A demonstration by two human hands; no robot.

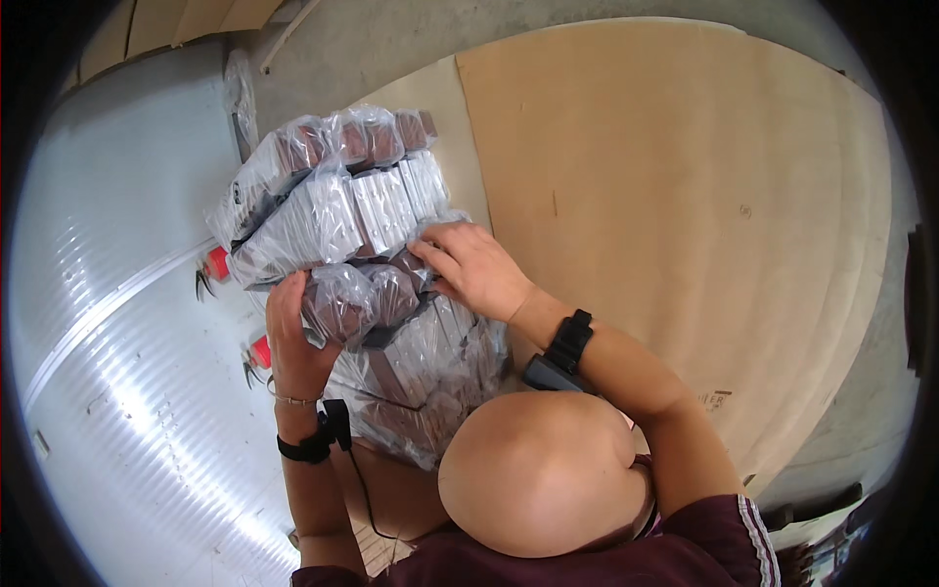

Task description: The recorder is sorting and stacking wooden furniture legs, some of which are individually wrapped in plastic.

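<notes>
Clear-plastic-wrapped bundles of flat brown and silvery pieces form a stack of several rows in front of me. At the left end of a middle row, my left hand (pixel 298 333) grips a wrapped brown bundle (pixel 340 298), its fingers up along the end and its thumb partly hidden. Over the right end of the same row, my right hand (pixel 479 269) has its fingers bent around the plastic of another bundle (pixel 409 262); the fingertips are partly covered. Beyond both hands stand wrapped silvery bundles (pixel 337 215) and a farther row of brown ones (pixel 367 142). More wrapped bundles (pixel 421 352) lie nearer me.
A large brown cardboard sheet (pixel 665 196) spreads to the right. Along the left runs a pale, shiny ribbed panel (pixel 127 342), with two red fire extinguishers (pixel 216 263) between it and the stack. My bent knee (pixel 538 470) is close below the stack. Cardboard (pixel 186 24) stands at the far left.
</notes>
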